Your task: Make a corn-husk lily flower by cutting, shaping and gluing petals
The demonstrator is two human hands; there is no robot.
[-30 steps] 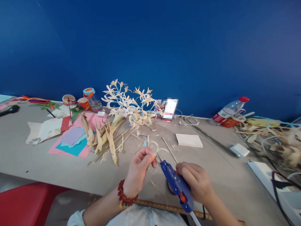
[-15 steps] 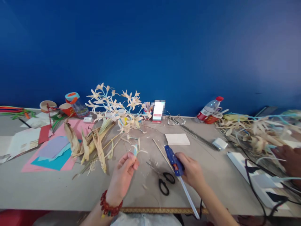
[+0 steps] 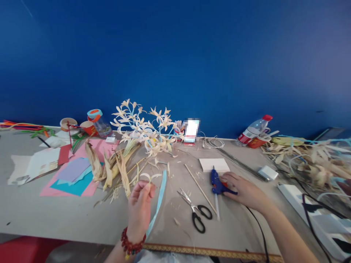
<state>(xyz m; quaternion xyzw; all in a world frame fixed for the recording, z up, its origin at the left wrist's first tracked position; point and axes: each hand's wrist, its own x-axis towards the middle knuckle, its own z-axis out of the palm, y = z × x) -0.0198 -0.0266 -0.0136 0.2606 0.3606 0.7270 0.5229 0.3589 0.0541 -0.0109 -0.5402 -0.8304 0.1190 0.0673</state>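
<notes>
Right now, from where I watch, the left hand (image 3: pixel 141 197) has thumb and fingertips pinched on a small pale petal piece (image 3: pixel 150 176), holding it up above the table (image 3: pixel 109 223); two thin, curved tips splay out over the fingers. Its lower part is hidden in the grip. I judge it to be almost weightless, dry and a bit springy, the tips easily creased or torn, so I would take it low, at the base where the petals meet, with only a light squeeze. A light blue strip (image 3: pixel 159 200) runs beside that hand — whether it is held or merely lies behind, I cannot tell. It looks limp and easy to bend.

The right hand (image 3: pixel 242 188) is at the blue glue gun (image 3: pixel 216 182), fingers close around the trigger and handle side; I cannot tell whether they grip it firmly or only rest there. The gun's nozzle points away from the person, over the edge of a white block (image 3: pixel 210 163), and a clear glue stick (image 3: pixel 217 208) sticks out behind. I expect a stiff, smooth body, far heavier than the petals, best held by the handle — never the nozzle, which could be hot. A black cord (image 3: pixel 259 225) trails below the wrist and may tug. Scissors (image 3: pixel 193 207) lie between the hands.
</notes>
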